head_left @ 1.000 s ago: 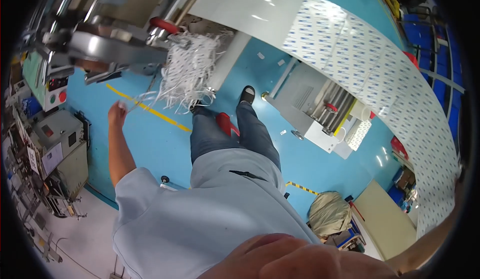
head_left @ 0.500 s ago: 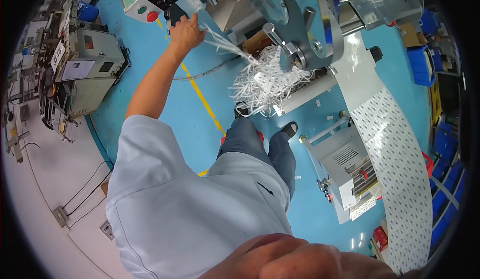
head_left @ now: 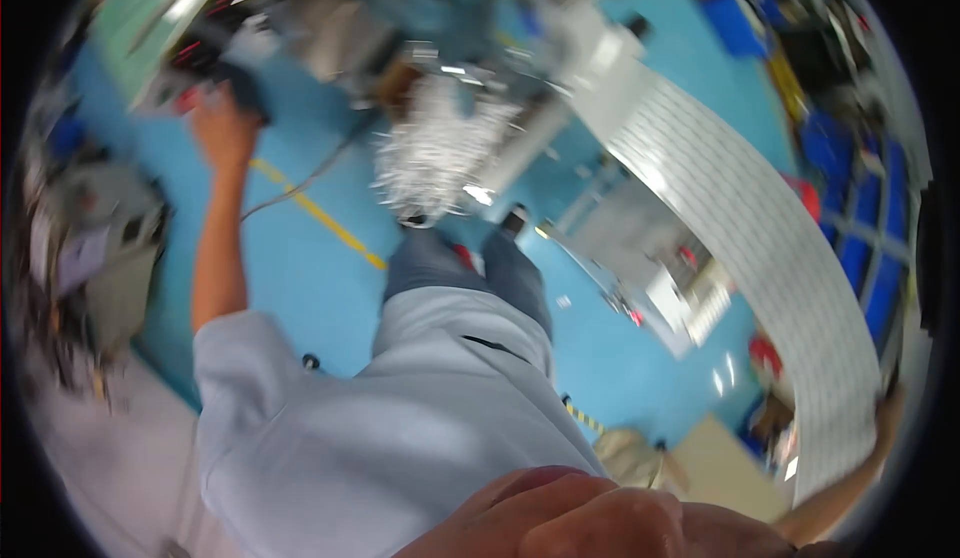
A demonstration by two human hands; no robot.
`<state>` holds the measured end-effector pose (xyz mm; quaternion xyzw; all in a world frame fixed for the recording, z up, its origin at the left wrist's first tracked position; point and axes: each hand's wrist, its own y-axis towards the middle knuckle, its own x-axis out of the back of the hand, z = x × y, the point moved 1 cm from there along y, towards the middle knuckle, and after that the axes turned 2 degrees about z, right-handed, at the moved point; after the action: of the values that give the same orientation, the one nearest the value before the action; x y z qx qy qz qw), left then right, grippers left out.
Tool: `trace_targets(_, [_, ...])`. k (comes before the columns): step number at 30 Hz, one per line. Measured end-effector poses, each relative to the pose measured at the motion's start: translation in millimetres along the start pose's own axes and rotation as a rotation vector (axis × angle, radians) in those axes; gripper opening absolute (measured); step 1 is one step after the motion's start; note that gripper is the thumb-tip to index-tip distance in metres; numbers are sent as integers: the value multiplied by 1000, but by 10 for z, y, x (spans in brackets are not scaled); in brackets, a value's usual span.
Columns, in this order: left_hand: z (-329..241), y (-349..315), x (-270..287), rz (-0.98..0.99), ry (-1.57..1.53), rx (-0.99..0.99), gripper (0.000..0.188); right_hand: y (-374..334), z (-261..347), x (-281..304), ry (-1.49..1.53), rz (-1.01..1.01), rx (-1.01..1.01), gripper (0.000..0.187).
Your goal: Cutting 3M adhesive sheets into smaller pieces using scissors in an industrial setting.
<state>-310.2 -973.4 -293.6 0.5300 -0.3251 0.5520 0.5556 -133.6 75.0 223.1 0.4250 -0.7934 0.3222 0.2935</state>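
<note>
The picture is motion-blurred. My left hand (head_left: 224, 126) is stretched up to the left and rests against a dark part below a green control panel (head_left: 150, 28) of a machine; its fingers are too blurred to read. A tangled bundle of thin white strips (head_left: 432, 153) hangs from the machine above my feet. A wide white web of dotted sheet (head_left: 760, 248) curves down the right side. My right forearm rises along the lower right rim, and my right hand (head_left: 888, 404) meets the lower end of that web, its grip hidden at the rim.
The blue floor (head_left: 300, 268) carries a yellow line (head_left: 330, 223) and a cable. A grey cabinet (head_left: 110, 248) stands at the left. A white machine frame (head_left: 660, 278) sits at the right, with blue crates (head_left: 860, 248) beyond and a beige box (head_left: 710, 463) lower right.
The view has swung and blurred. My left hand stays high by the control panel, now pressed to the dark part. The strip bundle and white web have shifted in the picture.
</note>
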Motion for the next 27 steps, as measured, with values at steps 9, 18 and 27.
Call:
trace_targets(9, [129, -106, -135, -20, 470, -148, 50, -6, 273, 146, 143, -6, -60, 48])
trace_targets(18, [-2385, -1694, -343, 688, -958, -296, 46, -86, 69, 58, 60, -40, -48, 38])
trace_targets(27, [-5627, -1905, 377, 1628, -1915, 691, 70, 37, -502, -453, 22, 75, -157, 55])
